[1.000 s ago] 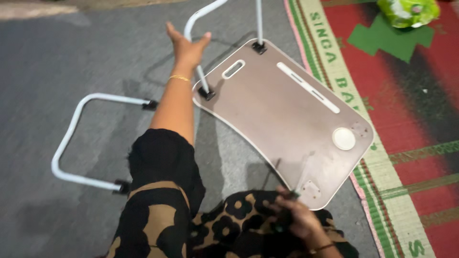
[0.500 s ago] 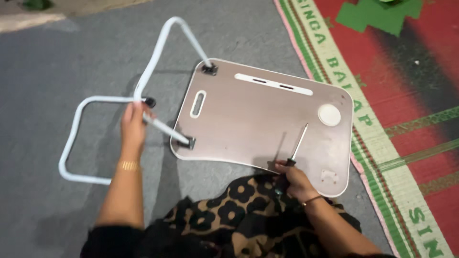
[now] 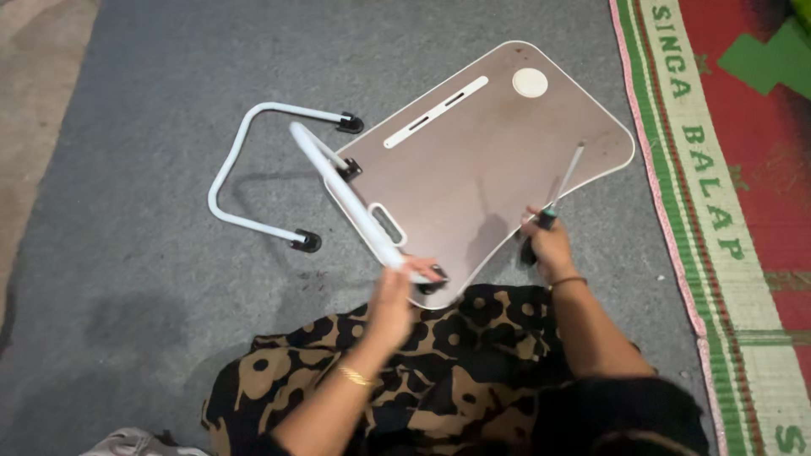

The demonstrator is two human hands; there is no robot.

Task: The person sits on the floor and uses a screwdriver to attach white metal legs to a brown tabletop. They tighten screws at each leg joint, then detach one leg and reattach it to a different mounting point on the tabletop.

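Two hands busy: left hand (image 3: 395,291) closed round white tube leg (image 3: 351,198) to steady brown folding tabletop (image 3: 490,160), right hand (image 3: 547,245) gripping screwdriver (image 3: 562,187), tip resting on board.

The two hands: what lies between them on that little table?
In the head view, between the left hand on the white leg tube and the right hand holding the screwdriver, only bare brown tabletop shows.

One head-worn camera looks steeply down from close above at the grey floor (image 3: 127,279) before the person's lap.
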